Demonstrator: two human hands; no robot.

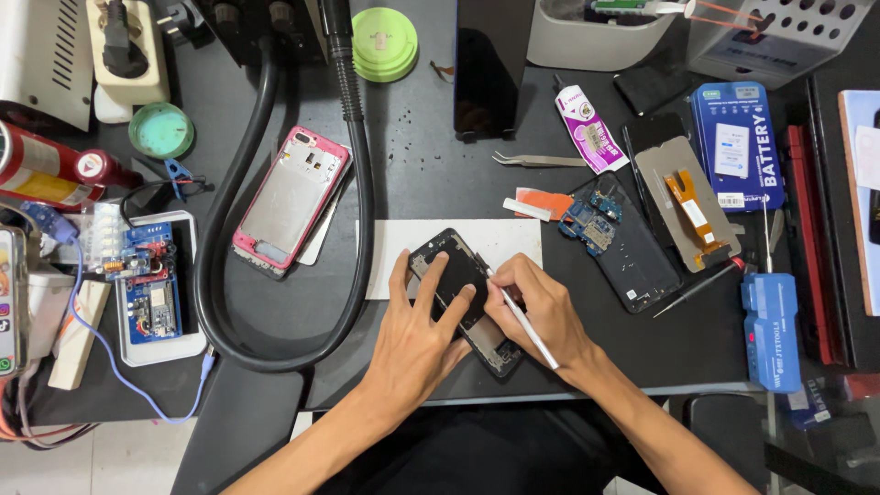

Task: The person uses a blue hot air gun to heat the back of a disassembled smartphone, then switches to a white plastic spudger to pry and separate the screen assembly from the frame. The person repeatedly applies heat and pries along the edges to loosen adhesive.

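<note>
The left hand [423,330] presses its fingers flat on a black phone frame [465,301] on the worktop [422,183]. The right hand [543,310] has its fingers clamped on a thin white tool [524,323], whose tip touches the frame.

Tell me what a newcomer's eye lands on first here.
At the centre, the left hand presses a black phone frame onto the dark table while the right hand holds a thin white tool against it. To the left lies a pink phone shell, ringed by a thick black hose.
</note>
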